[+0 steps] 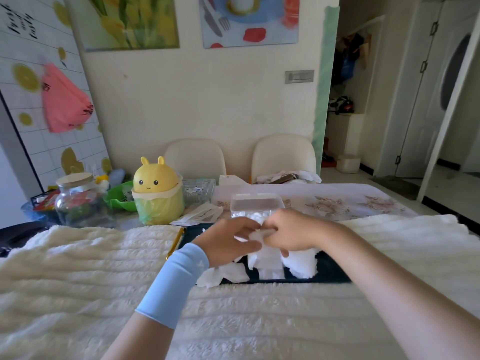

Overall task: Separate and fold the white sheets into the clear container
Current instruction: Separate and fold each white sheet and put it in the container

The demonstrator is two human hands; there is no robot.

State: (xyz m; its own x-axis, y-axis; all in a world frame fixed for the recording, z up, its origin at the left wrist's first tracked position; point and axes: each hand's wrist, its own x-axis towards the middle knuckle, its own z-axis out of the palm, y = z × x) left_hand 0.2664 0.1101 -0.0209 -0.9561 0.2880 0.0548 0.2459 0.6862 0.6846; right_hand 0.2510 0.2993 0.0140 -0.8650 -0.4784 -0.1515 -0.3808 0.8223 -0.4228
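Left hand (228, 240): curled, pinching white sheet (259, 233).
Right hand (291, 233): pinching same sheet, above tray (331, 270) far edge.
Clear container (255, 203): just beyond knuckles.

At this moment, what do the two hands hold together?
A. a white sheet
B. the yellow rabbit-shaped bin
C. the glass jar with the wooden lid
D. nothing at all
A: the left hand and the right hand both pinch one white sheet between them, just in front of the clear container.
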